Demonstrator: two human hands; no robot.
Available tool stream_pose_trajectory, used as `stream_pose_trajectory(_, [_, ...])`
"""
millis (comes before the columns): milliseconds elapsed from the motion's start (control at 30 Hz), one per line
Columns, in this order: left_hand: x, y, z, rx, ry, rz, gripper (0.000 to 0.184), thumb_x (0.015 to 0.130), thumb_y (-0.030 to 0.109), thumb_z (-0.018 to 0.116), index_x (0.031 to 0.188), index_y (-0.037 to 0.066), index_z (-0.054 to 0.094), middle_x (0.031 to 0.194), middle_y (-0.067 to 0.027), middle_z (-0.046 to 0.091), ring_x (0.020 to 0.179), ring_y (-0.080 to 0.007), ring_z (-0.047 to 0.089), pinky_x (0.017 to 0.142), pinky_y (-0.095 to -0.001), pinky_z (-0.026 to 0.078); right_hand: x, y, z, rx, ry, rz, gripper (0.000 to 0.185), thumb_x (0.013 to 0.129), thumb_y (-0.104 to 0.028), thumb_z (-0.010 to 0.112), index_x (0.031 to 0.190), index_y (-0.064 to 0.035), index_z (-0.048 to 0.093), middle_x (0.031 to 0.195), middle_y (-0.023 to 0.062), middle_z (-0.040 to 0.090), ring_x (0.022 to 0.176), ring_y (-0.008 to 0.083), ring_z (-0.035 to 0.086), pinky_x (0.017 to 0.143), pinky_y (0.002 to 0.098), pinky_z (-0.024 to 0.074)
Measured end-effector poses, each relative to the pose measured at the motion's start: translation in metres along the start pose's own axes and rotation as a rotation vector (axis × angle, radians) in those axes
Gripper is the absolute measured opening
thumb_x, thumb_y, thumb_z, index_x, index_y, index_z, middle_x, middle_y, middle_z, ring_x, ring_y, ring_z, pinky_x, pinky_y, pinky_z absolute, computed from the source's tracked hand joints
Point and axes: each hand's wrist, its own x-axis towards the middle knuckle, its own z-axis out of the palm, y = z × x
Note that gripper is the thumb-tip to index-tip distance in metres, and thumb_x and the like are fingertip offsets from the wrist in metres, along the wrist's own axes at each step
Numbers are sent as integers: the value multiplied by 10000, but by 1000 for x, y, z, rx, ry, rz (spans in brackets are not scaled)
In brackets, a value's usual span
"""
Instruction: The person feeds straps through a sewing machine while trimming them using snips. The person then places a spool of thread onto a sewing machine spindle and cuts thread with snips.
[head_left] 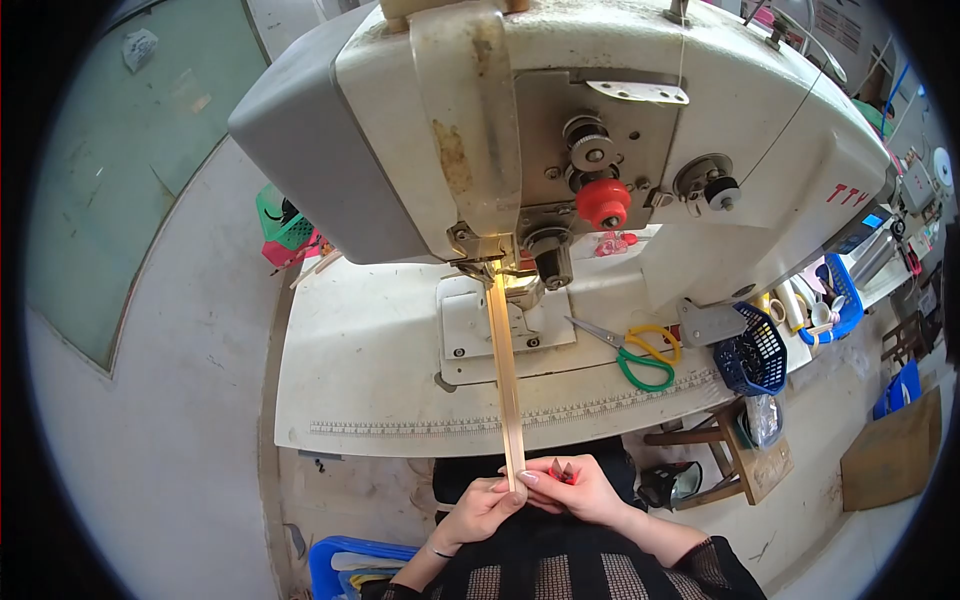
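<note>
A long, narrow tan strap (507,390) runs from under the needle area of the sewing machine (600,130) down over the table's front edge. My left hand (480,514) pinches its lower end from the left side. On the other side, the fingertips of my right hand (585,493) are closed on the same end. A small red-handled tool with pointed metal blades, which looks like thread snips (562,473), also sits in my right hand. Part of the snips is hidden by the fingers.
Scissors (645,358) with green and yellow handles lie right of the needle plate (465,335). A printed ruler (420,427) runs along the table front. A dark blue basket (752,350) stands at the right edge, with a wooden stool (755,455) below. A blue bin (325,570) is lower left.
</note>
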Motion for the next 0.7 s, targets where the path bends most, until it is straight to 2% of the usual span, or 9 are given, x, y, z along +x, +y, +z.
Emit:
stream_pose_trajectory(533, [4, 2, -1, 4, 7, 7, 261, 892, 193, 469, 773, -31, 529, 657, -98, 510, 588, -230, 523, 567, -293, 412, 2, 0, -2, 26, -20, -2, 250, 894, -126, 482, 1068, 34, 560, 582, -14, 462, 483, 39, 368, 427, 176, 264])
stream_pose_trajectory(700, [4, 1, -2, 8, -20, 18, 272, 896, 191, 457, 728, -17, 507, 611, -80, 476, 535, -209, 493, 529, -283, 396, 2, 1, -3, 17, -18, 8, 254, 896, -125, 476, 1075, 37, 554, 607, -11, 474, 494, 38, 372, 434, 171, 267])
